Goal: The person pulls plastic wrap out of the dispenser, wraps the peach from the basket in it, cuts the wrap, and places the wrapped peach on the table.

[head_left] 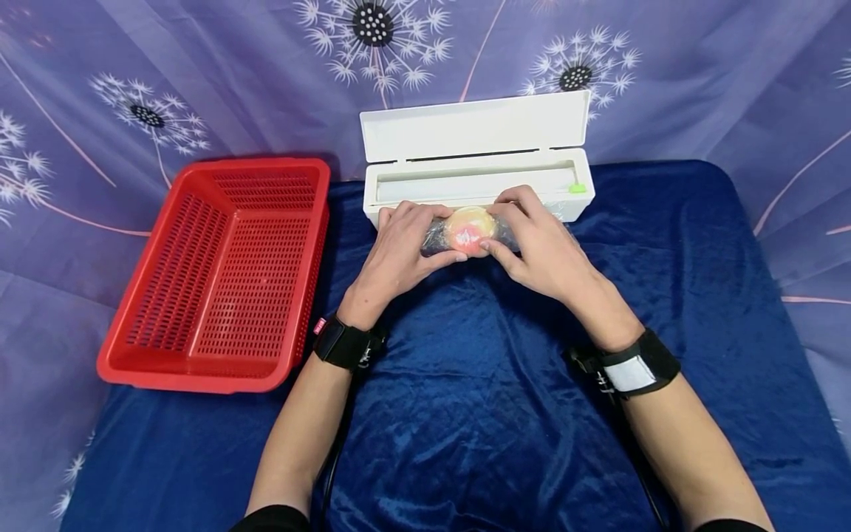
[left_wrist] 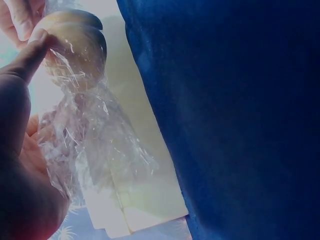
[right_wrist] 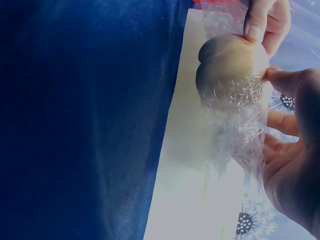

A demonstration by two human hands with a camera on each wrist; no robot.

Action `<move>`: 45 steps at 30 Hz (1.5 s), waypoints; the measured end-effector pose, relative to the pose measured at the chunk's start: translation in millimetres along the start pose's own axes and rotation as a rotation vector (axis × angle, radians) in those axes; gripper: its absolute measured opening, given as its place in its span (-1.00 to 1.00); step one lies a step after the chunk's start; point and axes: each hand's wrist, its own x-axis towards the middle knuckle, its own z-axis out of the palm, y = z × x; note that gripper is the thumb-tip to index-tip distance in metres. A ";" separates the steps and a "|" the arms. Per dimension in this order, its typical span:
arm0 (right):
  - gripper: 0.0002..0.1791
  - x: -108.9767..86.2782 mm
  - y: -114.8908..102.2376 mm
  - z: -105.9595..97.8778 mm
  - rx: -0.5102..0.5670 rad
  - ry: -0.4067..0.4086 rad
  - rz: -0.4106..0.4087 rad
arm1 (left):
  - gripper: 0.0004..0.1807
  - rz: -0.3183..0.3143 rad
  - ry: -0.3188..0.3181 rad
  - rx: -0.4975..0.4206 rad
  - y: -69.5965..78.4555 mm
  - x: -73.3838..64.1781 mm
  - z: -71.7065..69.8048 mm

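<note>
Both hands hold a yellow-and-pink peach (head_left: 470,230) in front of the white box. Clear cling film (left_wrist: 95,130) covers the fruit and sticks out in crumpled, loose ends on both sides. My left hand (head_left: 402,247) grips it from the left, its thumb against the near side and its fingers behind. From the right, my right hand (head_left: 541,244) does the same, thumb tip on the peach's lower right. The cleft of the peach shows through the film in both wrist views. Some of the film is hidden behind the hands.
Behind the hands stands a long white cling film box (head_left: 479,203), its lid (head_left: 475,129) raised, with a roll inside and a green piece (head_left: 577,188) at the right end. A red perforated basket (head_left: 306,273) sits at left on the blue cloth (head_left: 465,399). A patterned curtain hangs behind.
</note>
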 end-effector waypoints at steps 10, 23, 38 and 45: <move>-0.09 2.4 -2.2 3.4 -0.022 -0.021 -0.047 | -0.26 -0.015 0.000 -0.019 -0.4 -0.3 -0.6; -0.24 -0.1 -2.0 2.1 -0.022 -0.014 -0.015 | -0.25 -0.030 -0.021 -0.016 1.1 2.3 -1.0; -0.29 0.0 -2.4 0.1 -0.008 -0.044 -0.003 | -0.33 0.020 0.063 -0.004 -0.7 0.9 2.2; -0.28 0.3 -2.1 -0.6 -0.002 -0.041 -0.021 | -0.23 0.040 0.070 -0.002 1.3 1.4 1.6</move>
